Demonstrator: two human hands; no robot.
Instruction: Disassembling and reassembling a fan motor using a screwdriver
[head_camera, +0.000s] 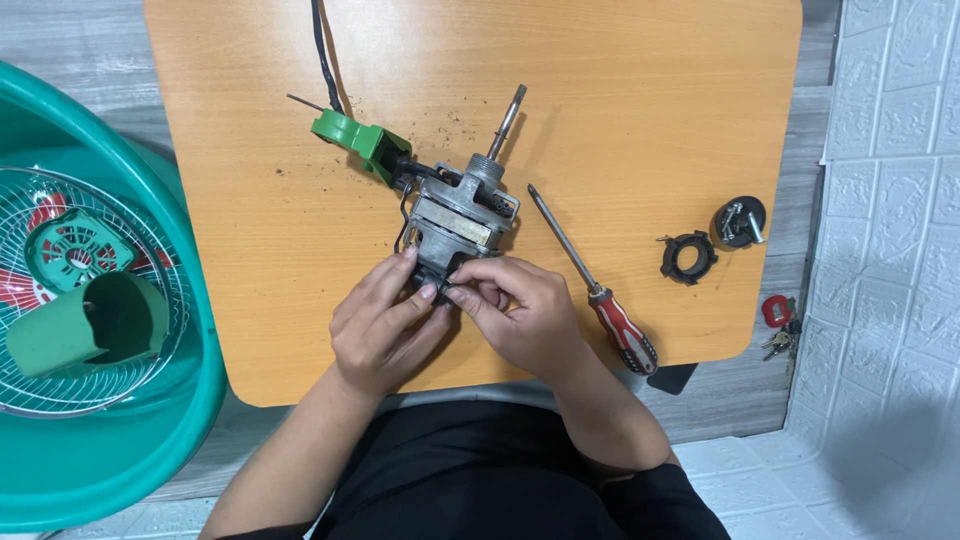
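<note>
Orange wooden surface (250, 330) over grey floor, white brick wall at right. Teal basin (195, 330), left, holds fan grille and green housing. Fan motor (458, 215), centre, shaft pointing away: near end under work, seemingly mid-disassembly; next move likely calls for fine fingertip pull. Left hand (385, 325) and right hand (520, 310): each grip pinched closed on motor's near end. Red-handled screwdriver (595, 285) just right.

Both hands cover the fan motor's (462, 215) near end at 6 o'clock; the black cable (323, 50) runs off at 12.
</note>
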